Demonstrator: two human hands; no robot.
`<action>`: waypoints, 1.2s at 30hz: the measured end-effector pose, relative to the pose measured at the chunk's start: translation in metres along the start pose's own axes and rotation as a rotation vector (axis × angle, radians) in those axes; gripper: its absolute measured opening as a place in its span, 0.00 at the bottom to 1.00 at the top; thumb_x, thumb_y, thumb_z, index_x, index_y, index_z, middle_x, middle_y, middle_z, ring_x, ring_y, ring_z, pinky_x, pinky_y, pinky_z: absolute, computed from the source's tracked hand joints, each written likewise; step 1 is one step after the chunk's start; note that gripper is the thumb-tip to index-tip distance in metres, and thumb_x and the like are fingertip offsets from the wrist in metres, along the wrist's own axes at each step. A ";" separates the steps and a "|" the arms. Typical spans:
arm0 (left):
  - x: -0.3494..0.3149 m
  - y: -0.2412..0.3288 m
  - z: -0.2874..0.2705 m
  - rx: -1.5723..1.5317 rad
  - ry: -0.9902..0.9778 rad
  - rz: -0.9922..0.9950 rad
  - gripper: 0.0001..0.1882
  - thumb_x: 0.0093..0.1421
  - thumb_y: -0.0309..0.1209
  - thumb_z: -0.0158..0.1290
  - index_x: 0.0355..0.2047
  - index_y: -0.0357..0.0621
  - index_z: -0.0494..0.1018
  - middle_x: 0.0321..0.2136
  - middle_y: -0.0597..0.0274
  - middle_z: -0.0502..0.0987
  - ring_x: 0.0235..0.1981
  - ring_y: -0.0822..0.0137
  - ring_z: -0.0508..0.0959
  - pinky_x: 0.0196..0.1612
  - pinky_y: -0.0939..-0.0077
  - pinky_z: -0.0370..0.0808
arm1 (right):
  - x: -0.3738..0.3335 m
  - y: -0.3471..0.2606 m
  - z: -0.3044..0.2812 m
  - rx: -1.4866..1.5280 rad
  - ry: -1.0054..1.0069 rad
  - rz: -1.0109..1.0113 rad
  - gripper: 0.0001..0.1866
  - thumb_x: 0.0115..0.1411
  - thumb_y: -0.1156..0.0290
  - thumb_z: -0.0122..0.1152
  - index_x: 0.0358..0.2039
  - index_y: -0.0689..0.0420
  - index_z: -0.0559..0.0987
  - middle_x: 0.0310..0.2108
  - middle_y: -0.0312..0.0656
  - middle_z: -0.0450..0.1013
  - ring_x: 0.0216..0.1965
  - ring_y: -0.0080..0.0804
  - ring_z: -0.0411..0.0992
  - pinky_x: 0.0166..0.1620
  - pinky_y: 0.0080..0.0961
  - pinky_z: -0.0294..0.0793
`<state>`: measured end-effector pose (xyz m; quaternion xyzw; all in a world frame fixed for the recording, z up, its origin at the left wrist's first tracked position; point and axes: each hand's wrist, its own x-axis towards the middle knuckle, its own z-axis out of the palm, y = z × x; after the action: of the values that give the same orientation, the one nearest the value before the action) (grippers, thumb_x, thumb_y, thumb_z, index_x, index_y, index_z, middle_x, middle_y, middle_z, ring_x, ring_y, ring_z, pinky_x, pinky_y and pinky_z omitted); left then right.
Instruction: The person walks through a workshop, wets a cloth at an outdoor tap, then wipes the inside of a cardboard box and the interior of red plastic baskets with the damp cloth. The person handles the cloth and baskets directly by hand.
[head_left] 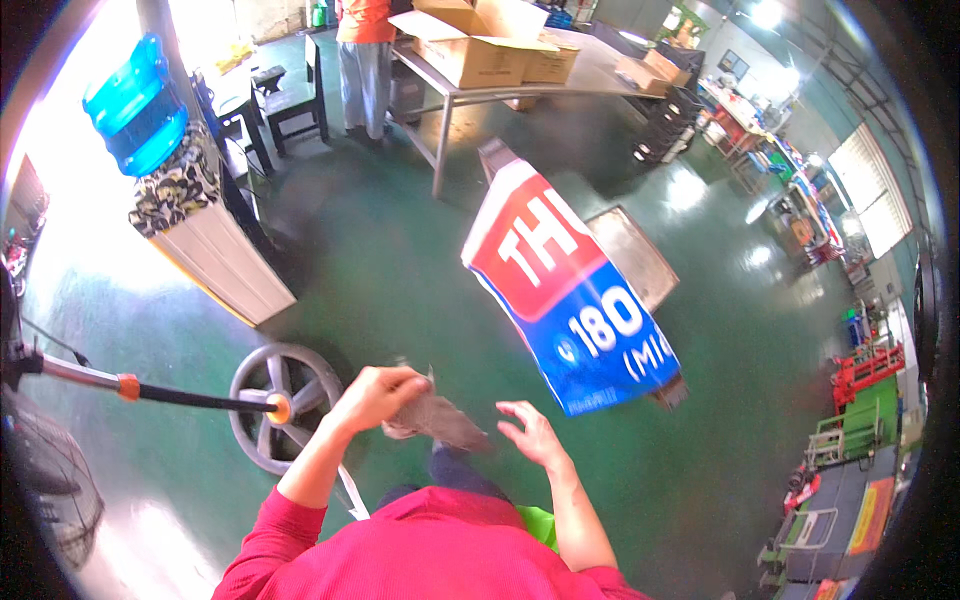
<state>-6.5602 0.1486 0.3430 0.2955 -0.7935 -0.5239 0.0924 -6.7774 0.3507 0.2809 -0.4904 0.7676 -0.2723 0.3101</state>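
My left hand (pixel 378 398) is closed on a crumpled grey-brown cloth (pixel 440 420), which hangs blurred in front of my legs. Low at the centre, my right hand (pixel 532 436) holds nothing, its fingers apart and slightly curled. Ahead and to the right of it, a red, white and blue printed sheet (pixel 575 300) drapes over a narrow bench, whose ends (pixel 494 152) stick out from under it. My feet are mostly hidden behind the cloth.
A stand fan's spoked round base (pixel 285 408) and pole (pixel 180 395) are close on my left. Beyond stands a cabinet (pixel 225 262) topped by a blue water bottle (pixel 137 110). A flat board (pixel 632 258) lies past the bench. Farther off are a table with cartons (pixel 470 55) and a person (pixel 366 60).
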 end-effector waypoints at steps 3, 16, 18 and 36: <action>0.061 0.017 -0.046 0.260 -0.182 0.147 0.12 0.60 0.36 0.51 0.38 0.45 0.78 0.21 0.53 0.77 0.20 0.63 0.76 0.29 0.70 0.73 | 0.130 -0.051 -0.018 0.455 -0.085 -0.215 0.14 0.59 0.78 0.51 0.46 0.61 0.74 0.44 0.43 0.73 0.49 0.29 0.70 0.54 0.24 0.68; 0.339 0.004 -0.347 -0.141 0.204 0.226 0.12 0.63 0.33 0.49 0.36 0.39 0.78 0.25 0.69 0.76 0.28 0.81 0.68 0.34 0.83 0.68 | 0.560 -0.180 0.013 0.839 -1.169 -0.249 0.22 0.53 0.70 0.63 0.49 0.61 0.72 0.46 0.36 0.71 0.47 0.23 0.66 0.53 0.26 0.65; 0.393 0.014 -0.384 -0.184 0.221 0.254 0.14 0.64 0.35 0.46 0.36 0.36 0.77 0.32 0.69 0.78 0.32 0.80 0.69 0.39 0.83 0.66 | 0.593 -0.183 -0.003 0.904 -1.008 -0.216 0.26 0.54 0.68 0.62 0.53 0.62 0.69 0.52 0.40 0.68 0.52 0.25 0.64 0.55 0.27 0.63; 0.854 0.008 -0.367 0.538 0.181 0.714 0.32 0.45 0.28 0.62 0.53 0.43 0.65 0.51 0.50 0.66 0.55 0.50 0.65 0.55 0.59 0.64 | 0.805 -0.044 -0.257 -0.533 0.710 -0.365 0.10 0.48 0.62 0.58 0.32 0.45 0.71 0.33 0.28 0.69 0.31 0.24 0.70 0.38 0.21 0.73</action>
<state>-7.0862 -0.6174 0.3703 0.0615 -0.9423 -0.2068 0.2562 -7.2054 -0.3783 0.3142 -0.5564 0.7705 -0.2665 -0.1607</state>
